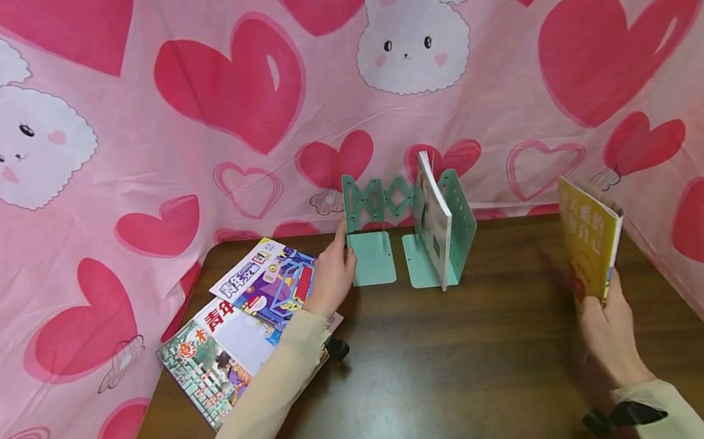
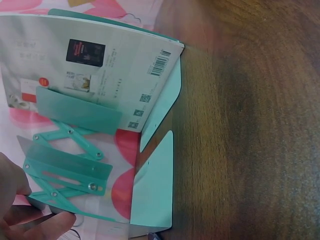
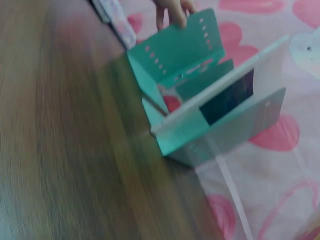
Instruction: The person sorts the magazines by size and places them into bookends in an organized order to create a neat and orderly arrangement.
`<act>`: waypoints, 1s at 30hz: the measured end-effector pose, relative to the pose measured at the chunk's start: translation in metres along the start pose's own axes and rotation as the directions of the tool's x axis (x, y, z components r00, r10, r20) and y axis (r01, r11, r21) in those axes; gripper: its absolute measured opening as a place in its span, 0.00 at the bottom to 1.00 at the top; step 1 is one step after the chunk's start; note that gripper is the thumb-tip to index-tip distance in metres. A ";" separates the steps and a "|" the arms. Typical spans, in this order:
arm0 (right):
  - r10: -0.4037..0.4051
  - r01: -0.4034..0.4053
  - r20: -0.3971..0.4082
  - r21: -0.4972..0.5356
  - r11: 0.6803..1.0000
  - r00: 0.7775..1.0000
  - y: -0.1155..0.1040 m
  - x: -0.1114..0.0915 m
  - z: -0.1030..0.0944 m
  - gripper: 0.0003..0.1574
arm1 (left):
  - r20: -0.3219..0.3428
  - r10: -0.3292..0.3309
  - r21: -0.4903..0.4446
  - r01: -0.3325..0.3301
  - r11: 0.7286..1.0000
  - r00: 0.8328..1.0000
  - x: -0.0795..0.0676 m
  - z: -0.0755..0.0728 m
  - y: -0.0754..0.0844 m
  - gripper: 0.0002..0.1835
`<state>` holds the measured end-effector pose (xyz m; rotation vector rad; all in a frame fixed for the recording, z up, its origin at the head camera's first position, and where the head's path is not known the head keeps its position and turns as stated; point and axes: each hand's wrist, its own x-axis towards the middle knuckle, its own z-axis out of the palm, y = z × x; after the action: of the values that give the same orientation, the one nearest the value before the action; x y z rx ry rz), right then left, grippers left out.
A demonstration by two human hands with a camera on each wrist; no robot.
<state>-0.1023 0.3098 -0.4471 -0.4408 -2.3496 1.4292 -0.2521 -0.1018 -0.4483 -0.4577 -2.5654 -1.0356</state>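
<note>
The left hand [image 1: 332, 274] pinches the green bookend [image 1: 373, 260] at its left end; brace it firmly there. The right hand [image 1: 609, 329] grips the yellow book [image 1: 590, 246] over the table [image 1: 468, 364], well right of the bookend; carry it upright.

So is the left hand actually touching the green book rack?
Touching. The right wrist view shows the left hand gripping the green book rack by the edge of its end panel.
</note>
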 end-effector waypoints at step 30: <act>-0.100 0.105 -0.037 0.208 0.972 0.994 -0.058 -0.059 0.050 0.35 | 0.008 -0.010 -0.008 0.010 1.000 1.000 0.001 0.001 -0.001 0.34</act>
<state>-0.0770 0.2198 -0.4249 -0.2740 -2.1383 1.5903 -0.2534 -0.1015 -0.4486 -0.4524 -2.5745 -1.0495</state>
